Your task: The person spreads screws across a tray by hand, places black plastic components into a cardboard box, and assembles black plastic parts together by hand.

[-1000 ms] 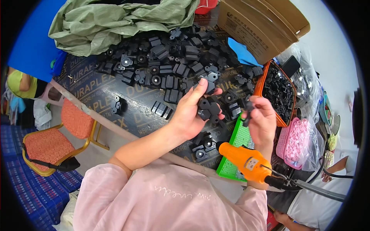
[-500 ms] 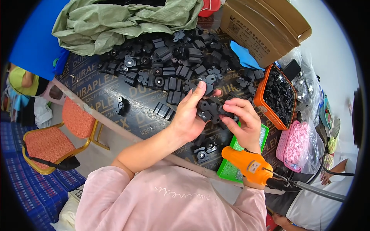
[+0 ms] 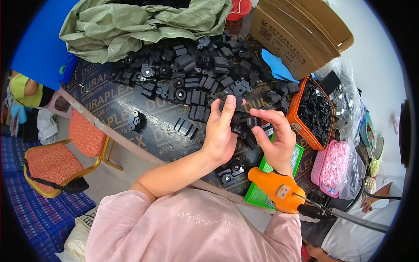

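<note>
My left hand [image 3: 221, 133] is wrapped round a black plastic housing [image 3: 241, 122] over the table, its thumb pointing up along another black piece at the fingertips. From the right, my right hand [image 3: 279, 139] has thumb and forefinger closed on the near end of the same housing. Its inner side is hidden by my fingers. Below my right hand, a green tray [image 3: 256, 196] holds small silvery pieces. An orange electric screwdriver [image 3: 279, 192] hangs in front of my right forearm. Two black assemblies [image 3: 229, 177] lie near the table edge.
A heap of black housings [image 3: 187, 65] spreads over the far table, below a green sack [image 3: 139, 26]. At right stand an orange basket [image 3: 301, 114] of small black parts, a pink basket [image 3: 317, 170] of pink pieces and a cardboard box [image 3: 301, 35]. Another person's hand [image 3: 369, 203] shows lower right.
The black housing has turned in my fingers, and my right thumb and forefinger have shifted on its end. The orange screwdriver has swung slightly left.
</note>
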